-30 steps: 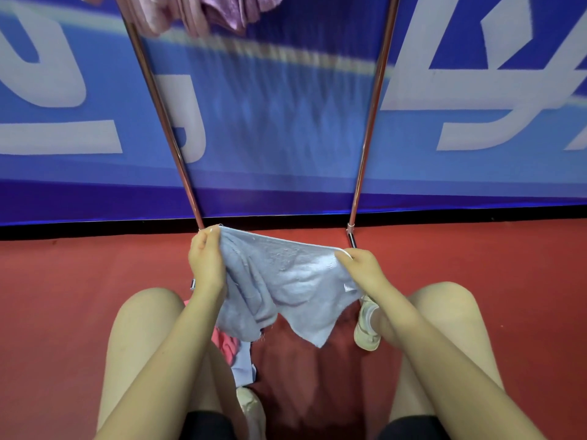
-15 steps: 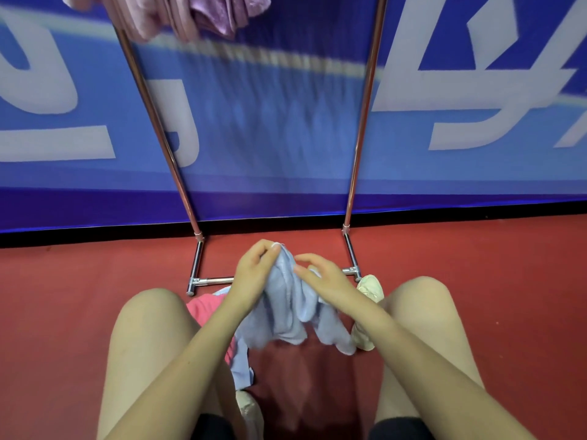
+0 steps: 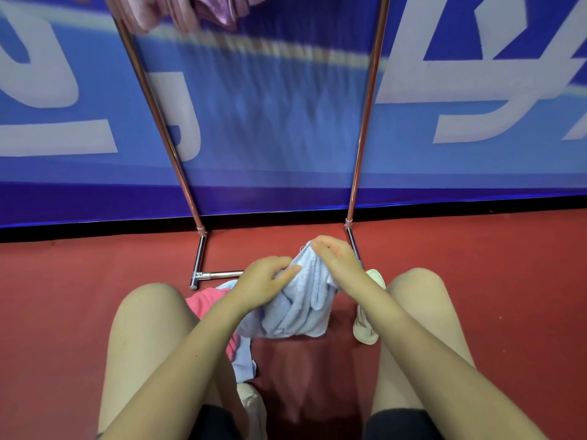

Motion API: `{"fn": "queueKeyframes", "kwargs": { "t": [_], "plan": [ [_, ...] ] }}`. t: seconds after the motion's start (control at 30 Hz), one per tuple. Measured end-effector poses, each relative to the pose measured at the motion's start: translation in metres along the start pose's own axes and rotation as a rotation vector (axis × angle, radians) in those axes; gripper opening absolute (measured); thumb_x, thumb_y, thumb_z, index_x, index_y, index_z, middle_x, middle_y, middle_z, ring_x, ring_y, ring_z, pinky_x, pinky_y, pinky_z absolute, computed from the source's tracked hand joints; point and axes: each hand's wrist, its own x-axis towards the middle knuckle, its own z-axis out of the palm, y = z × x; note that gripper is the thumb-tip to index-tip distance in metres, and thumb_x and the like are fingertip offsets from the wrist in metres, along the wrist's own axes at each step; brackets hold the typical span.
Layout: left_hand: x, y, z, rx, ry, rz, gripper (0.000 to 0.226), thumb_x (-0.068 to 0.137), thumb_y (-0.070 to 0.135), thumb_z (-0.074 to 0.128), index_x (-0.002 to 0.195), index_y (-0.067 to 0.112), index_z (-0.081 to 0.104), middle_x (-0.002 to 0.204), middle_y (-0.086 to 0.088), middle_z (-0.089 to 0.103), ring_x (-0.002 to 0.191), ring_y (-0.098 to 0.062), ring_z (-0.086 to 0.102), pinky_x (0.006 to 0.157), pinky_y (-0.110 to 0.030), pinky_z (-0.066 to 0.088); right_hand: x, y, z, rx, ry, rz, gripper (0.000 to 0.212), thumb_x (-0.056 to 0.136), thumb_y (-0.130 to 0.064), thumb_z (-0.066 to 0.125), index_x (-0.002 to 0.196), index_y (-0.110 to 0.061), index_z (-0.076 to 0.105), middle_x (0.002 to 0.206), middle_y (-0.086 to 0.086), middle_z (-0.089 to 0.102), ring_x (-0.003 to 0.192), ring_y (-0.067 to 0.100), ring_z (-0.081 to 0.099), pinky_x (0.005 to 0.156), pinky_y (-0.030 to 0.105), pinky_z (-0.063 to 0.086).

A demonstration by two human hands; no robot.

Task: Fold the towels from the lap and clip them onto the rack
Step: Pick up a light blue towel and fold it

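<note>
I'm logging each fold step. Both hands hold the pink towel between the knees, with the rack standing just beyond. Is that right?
Not quite: the towel in both hands is light blue, not pink. The left hand and the right hand hold it between the knees, with the rack just beyond, as the head view shows.

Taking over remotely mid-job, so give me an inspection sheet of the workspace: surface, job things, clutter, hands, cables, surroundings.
Surface: red floor; person sits on it, knees up.
Job's things: blue towel bunched between both hands; pink towel by the left thigh, another blue cloth below it; rack posts ahead, pink towels hanging at top.
Clutter: nothing seen.
Hands: left hand grips the towel's left side; right hand pinches its top edge.
Cables: nothing seen.
Surroundings: blue banner behind rack; pale shoe on the right foot.
</note>
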Motion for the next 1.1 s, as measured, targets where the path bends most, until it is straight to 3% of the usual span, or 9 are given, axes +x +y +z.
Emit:
{"fn": "queueKeyframes", "kwargs": {
  "t": [0.17,0.3,0.47,0.53,0.6,0.7,0.77,0.9,1.1],
  "plan": [
    [0.001,-0.011,-0.002,-0.016,0.086,0.121,0.036,0.089,0.04,0.048,0.059,0.019,0.05,0.068,0.02,0.049,0.083,-0.007,0.049,0.083,-0.024,0.038,0.005,-0.012,-0.025,0.357,0.313,0.08,0.025,0.094,-0.003,0.049,0.075,-0.013,0.062,0.061,-0.008,0.067,0.064,0.002,0.061,0.065,0.015,0.049],
    [0.002,-0.01,-0.003,-0.187,0.069,-0.109,0.038,0.083,0.046,0.051,0.06,0.024,0.032,0.054,0.014,0.036,0.055,-0.003,0.032,0.055,-0.022,0.028,0.009,-0.01,-0.04,0.432,0.401,0.102,0.021,0.094,-0.007,0.051,0.076,-0.01,0.061,0.069,0.002,0.061,0.07,0.013,0.057,0.069,0.024,0.047],
    [-0.003,-0.025,-0.001,-0.151,0.076,-0.188,0.046,0.087,0.044,0.057,0.055,0.023,0.031,0.052,0.011,0.034,0.052,-0.005,0.03,0.051,-0.022,0.027,0.012,-0.005,-0.071,0.572,0.436,0.152,0.037,0.098,-0.012,0.039,0.064,-0.005,0.052,0.045,0.001,0.06,0.045,0.009,0.059,0.056,0.02,0.049],
    [-0.004,-0.027,-0.004,-0.174,0.093,-0.231,0.048,0.089,0.04,0.059,0.051,0.025,0.034,0.049,0.011,0.034,0.049,-0.004,0.03,0.049,-0.022,0.027,0.014,0.0,-0.086,0.653,0.523,0.235,0.033,0.096,-0.017,0.045,0.066,-0.007,0.052,0.047,-0.001,0.059,0.049,0.012,0.058,0.057,0.022,0.049],
    [-0.003,-0.027,-0.006,-0.2,0.17,-0.289,0.051,0.094,0.026,0.06,0.051,0.023,0.033,0.046,0.012,0.035,0.048,-0.003,0.032,0.052,-0.024,0.026,0.021,0.006,-0.091,0.442,0.596,0.323,0.029,0.094,-0.015,0.052,0.065,-0.011,0.053,0.047,-0.006,0.058,0.055,0.012,0.055,0.063,0.024,0.048],
    [-0.004,-0.02,-0.014,-0.343,0.312,-0.373,0.039,0.097,0.019,0.055,0.058,0.018,0.047,0.052,0.015,0.045,0.055,0.001,0.038,0.056,-0.017,0.032,0.024,0.013,-0.083,0.052,0.547,0.375,0.037,0.095,-0.003,0.047,0.058,-0.003,0.046,0.037,-0.008,0.051,0.058,0.012,0.045,0.071,0.027,0.04],
    [-0.006,-0.013,-0.021,-0.45,0.353,-0.372,0.027,0.097,0.02,0.053,0.074,0.009,0.061,0.07,0.011,0.055,0.068,-0.004,0.046,0.067,-0.019,0.038,0.014,0.014,-0.075,0.028,0.517,0.258,0.029,0.094,-0.011,0.051,0.075,0.012,0.055,0.066,0.002,0.056,0.07,0.012,0.05,0.067,0.024,0.041],
    [-0.012,0.007,-0.029,-0.484,0.389,-0.288,0.016,0.096,0.015,0.054,0.094,0.012,0.07,0.093,0.008,0.069,0.081,0.007,0.059,0.077,-0.009,0.044,0.005,0.009,-0.054,-0.035,0.41,0.112,0.016,0.092,-0.011,0.055,0.095,-0.004,0.068,0.093,0.006,0.065,0.088,0.012,0.056,0.072,0.007,0.043],
    [-0.008,0.022,-0.02,-0.409,0.275,-0.129,0.021,0.095,0.011,0.055,0.083,0.025,0.065,0.083,0.028,0.067,0.08,0.011,0.058,0.079,-0.008,0.042,-0.003,0.015,-0.003,-0.165,-0.093,-0.001,0.021,0.092,-0.008,0.056,0.11,-0.013,0.065,0.109,-0.003,0.064,0.093,-0.014,0.055,0.088,0.006,0.039]
  ]
}}
